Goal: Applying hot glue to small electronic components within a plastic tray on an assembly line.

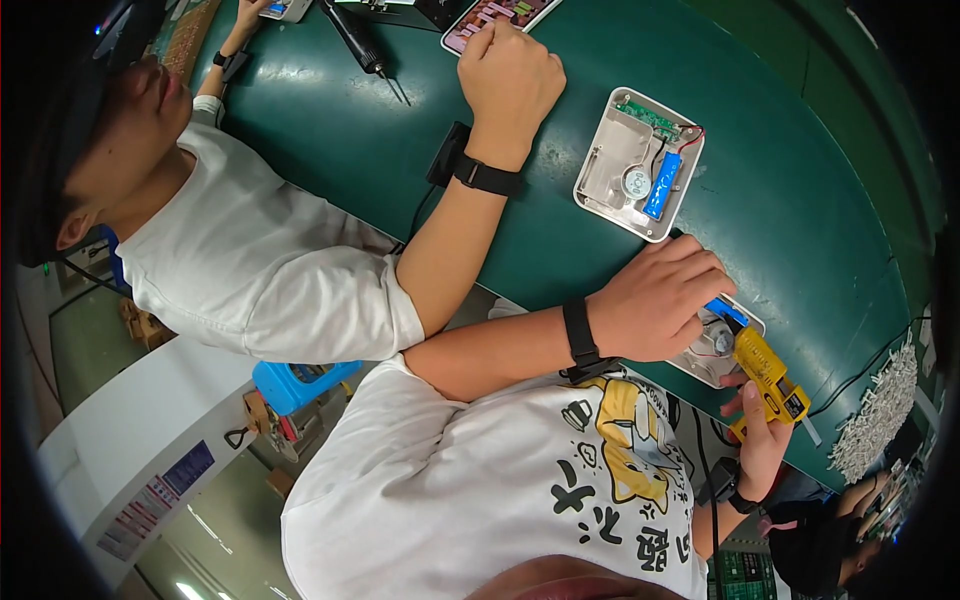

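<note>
My left hand (660, 300) reaches over a white plastic case (708, 372) at the table's near edge. Its curled fingers close on the end of a blue battery pack (728, 311) inside that case. In my right hand (762, 440) is a yellow glue gun (768, 375), its nozzle pointing at the battery pack. A pale glue stick (812, 432) sticks out behind the gun. My left hand partly covers the case. Farther up lies a second open white case (592, 195) with a blue battery (662, 186), a round speaker-like part (636, 182), a green circuit board (645, 114) and wires.
A co-worker's closed hand (512, 85) rests on the green table (790, 180) to the left. Beyond it lie a black electric screwdriver (352, 38) and a phone (498, 22). Many small white pieces (875, 410) are heaped at right, near a black cord (868, 368).
</note>
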The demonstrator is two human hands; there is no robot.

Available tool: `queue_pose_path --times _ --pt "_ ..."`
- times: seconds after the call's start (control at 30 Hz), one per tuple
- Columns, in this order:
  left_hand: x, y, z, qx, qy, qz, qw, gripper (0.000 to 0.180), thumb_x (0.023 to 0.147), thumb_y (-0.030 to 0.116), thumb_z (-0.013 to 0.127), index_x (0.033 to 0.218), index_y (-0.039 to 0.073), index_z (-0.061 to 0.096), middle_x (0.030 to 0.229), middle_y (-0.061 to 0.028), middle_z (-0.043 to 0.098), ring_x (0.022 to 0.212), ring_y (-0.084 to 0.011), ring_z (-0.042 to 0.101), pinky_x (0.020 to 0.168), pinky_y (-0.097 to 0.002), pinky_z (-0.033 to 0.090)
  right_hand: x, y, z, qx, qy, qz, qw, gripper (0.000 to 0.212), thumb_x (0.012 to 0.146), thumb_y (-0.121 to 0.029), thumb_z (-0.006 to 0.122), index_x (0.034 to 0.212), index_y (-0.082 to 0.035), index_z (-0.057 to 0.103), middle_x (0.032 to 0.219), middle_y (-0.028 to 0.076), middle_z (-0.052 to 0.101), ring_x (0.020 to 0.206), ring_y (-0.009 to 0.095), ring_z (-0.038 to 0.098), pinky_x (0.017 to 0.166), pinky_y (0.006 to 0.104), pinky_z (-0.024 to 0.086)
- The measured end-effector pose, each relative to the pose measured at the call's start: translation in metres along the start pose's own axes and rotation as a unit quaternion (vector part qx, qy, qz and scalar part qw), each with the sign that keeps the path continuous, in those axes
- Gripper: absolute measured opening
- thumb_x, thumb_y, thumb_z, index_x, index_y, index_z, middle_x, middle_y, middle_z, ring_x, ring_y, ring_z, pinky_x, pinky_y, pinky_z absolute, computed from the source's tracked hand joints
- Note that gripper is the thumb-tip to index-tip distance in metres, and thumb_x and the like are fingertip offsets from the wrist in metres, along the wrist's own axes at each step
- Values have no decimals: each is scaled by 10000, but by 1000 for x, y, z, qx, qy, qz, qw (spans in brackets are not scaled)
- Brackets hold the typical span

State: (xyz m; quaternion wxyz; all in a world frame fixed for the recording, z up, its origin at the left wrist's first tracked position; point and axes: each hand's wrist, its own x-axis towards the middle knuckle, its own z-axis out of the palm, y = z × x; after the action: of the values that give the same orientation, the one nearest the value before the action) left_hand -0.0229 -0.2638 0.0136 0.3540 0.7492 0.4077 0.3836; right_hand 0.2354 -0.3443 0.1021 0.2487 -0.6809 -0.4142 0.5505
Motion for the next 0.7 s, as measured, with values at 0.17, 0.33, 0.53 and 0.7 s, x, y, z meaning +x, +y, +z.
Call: queue_pose_path --times 0.17,0.33,0.53,0.7 --pt "0 1 -2 2 -4 -1 1000 408 795 45 610 1195 92 679 1165 -42 675 1100 -293 584 931 -435 468 0 2 0 9 -5 -10 1000 361 1119 -213 632 1400 12 656 1086 88 790 763 98 652 664 236 506" --pt "1 0 -1 2 -8 1 1000 395 788 63 616 1178 80 680 1149 -56 668 1097 -297 576 933 -437 472 -1 2 -1 4 -5 -5 1000 359 1119 -214 635 1393 17 657 1089 89 790 763 101 649 682 243 512" --pt "2 1 -1 4 1 -1 1000 413 776 39 611 1178 98 685 1150 -31 681 1088 -288 585 918 -428 458 0 5 -1 11 -1 -12 1000 361 1117 -225 643 1384 16 661 1085 86 793 763 99 650 672 244 505" --pt "2 2 -1 -2 -5 -6 1000 413 773 37 608 1173 103 687 1142 -24 683 1081 -288 585 914 -427 452 1 2 -2 3 -2 -4 1000 366 1113 -235 652 1379 17 663 1075 86 796 763 98 652 666 246 503"
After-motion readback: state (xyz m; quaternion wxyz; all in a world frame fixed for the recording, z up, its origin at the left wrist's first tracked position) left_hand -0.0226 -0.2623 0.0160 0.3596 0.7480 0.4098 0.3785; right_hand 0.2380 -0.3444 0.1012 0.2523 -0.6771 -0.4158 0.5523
